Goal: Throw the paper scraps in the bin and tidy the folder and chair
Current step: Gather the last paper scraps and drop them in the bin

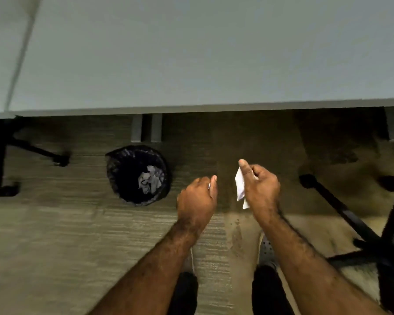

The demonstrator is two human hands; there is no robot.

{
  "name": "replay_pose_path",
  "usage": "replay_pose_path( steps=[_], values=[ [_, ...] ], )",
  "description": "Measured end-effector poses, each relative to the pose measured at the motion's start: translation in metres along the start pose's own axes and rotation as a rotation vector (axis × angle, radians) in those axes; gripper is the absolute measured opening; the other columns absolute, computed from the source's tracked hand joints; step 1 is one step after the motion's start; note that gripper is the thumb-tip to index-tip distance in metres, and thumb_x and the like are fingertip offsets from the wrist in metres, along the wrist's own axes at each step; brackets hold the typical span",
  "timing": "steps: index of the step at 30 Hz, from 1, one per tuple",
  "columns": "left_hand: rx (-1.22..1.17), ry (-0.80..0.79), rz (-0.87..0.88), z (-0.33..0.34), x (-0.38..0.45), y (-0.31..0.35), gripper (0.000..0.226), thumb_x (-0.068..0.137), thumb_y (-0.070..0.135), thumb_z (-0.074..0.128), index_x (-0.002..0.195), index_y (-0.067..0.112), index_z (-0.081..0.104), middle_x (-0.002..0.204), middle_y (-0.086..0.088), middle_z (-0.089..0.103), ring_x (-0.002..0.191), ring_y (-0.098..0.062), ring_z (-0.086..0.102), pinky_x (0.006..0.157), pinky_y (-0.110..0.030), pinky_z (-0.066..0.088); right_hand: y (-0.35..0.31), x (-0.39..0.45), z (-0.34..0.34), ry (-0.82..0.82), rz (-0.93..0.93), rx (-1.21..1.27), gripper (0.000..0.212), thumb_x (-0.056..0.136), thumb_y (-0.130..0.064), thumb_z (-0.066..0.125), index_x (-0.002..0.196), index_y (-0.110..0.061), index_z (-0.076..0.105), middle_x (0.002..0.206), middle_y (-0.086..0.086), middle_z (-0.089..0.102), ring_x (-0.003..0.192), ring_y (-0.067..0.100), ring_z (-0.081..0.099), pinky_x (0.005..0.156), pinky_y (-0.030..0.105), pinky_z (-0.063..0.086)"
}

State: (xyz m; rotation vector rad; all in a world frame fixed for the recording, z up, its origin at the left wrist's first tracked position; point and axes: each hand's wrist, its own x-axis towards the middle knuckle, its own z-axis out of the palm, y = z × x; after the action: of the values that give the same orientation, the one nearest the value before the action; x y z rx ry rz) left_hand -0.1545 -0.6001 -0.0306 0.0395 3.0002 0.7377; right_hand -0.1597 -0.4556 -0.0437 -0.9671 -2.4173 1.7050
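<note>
White, creased scrap (240, 187) pinched in the right hand (261, 189), its long axis running from thumb tip down toward the wrist. Left hand (197, 198) fisted on a sliver of paper. Bin (138, 175) sits left, holding crumpled paper.

Both bare forearms reach forward and down, side by side. The left hand (197, 196) is curled into a loose fist, thumb tucked against the fingers. The right hand (261, 186) sits just beside it, thumb up, its grip pinched around a white scrap.
</note>
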Motion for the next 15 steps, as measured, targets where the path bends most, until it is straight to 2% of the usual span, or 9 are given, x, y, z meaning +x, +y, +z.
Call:
replay_pose_path(
  steps=[2,5,6,9,11,13,15],
  values=[
    [0.005,0.066,-0.073,-0.011,-0.004,-0.052,0.038,0.098,0.032,0.051,0.071,0.007,0.063,0.067,-0.012,0.065,0.056,-0.036,0.061,0.047,-0.037,0.046,-0.006,-0.009,0.057,-0.08,-0.002,0.023,0.045,0.086,-0.048,0.065,0.052,-0.02,0.056,0.043,-0.007,0.054,0.043,0.006,0.052,0.046,0.023,0.042],
    [0.041,0.148,-0.186,-0.017,-0.015,-0.124,0.05,0.099,0.041,0.038,0.073,0.007,0.064,0.068,-0.013,0.066,0.057,-0.036,0.062,0.047,-0.037,0.047,-0.006,-0.027,0.14,-0.169,0.003,0.011,0.046,0.087,-0.047,0.066,0.053,-0.018,0.055,0.043,-0.001,0.055,0.045,0.021,0.057,0.048,0.033,0.048],
    [0.055,0.169,-0.215,-0.017,-0.019,-0.145,0.05,0.098,0.041,0.036,0.075,0.007,0.065,0.07,-0.013,0.066,0.058,-0.036,0.062,0.048,-0.036,0.046,-0.004,-0.033,0.165,-0.183,-0.007,0.004,0.046,0.087,-0.047,0.065,0.053,-0.018,0.053,0.044,0.001,0.055,0.046,0.023,0.058,0.049,0.034,0.047],
    [0.055,0.259,-0.299,-0.014,-0.026,-0.201,0.037,0.097,0.031,0.049,0.074,0.005,0.064,0.069,-0.016,0.065,0.057,-0.039,0.06,0.047,-0.032,0.036,0.002,-0.05,0.233,-0.218,-0.118,-0.026,0.041,0.089,-0.042,0.064,0.058,-0.017,0.056,0.045,0.002,0.056,0.044,0.016,0.057,0.047,0.03,0.043],
    [0.023,0.275,-0.353,-0.006,-0.03,-0.235,0.035,0.096,0.028,0.051,0.074,0.002,0.062,0.07,-0.02,0.063,0.058,-0.041,0.059,0.05,-0.033,0.033,0.013,-0.057,0.272,-0.275,-0.205,-0.06,0.036,0.09,-0.041,0.063,0.068,-0.013,0.062,0.048,0.006,0.059,0.044,0.021,0.06,0.047,0.035,0.048],
    [0.023,0.269,-0.362,0.008,-0.026,-0.268,0.037,0.098,0.028,0.048,0.079,0.0,0.062,0.076,-0.022,0.064,0.064,-0.042,0.059,0.052,-0.036,0.034,0.027,-0.058,0.311,-0.292,-0.285,-0.103,0.036,0.091,-0.043,0.061,0.075,-0.011,0.065,0.055,0.007,0.062,0.05,0.024,0.063,0.051,0.039,0.05],
    [0.029,0.291,-0.376,0.022,-0.013,-0.296,0.037,0.099,0.029,0.046,0.085,-0.001,0.062,0.083,-0.022,0.064,0.07,-0.043,0.06,0.054,-0.038,0.034,0.043,-0.051,0.346,-0.266,-0.358,-0.15,0.037,0.092,-0.045,0.056,0.08,-0.012,0.066,0.064,0.006,0.066,0.06,0.024,0.064,0.057,0.033,0.048]
  ],
)
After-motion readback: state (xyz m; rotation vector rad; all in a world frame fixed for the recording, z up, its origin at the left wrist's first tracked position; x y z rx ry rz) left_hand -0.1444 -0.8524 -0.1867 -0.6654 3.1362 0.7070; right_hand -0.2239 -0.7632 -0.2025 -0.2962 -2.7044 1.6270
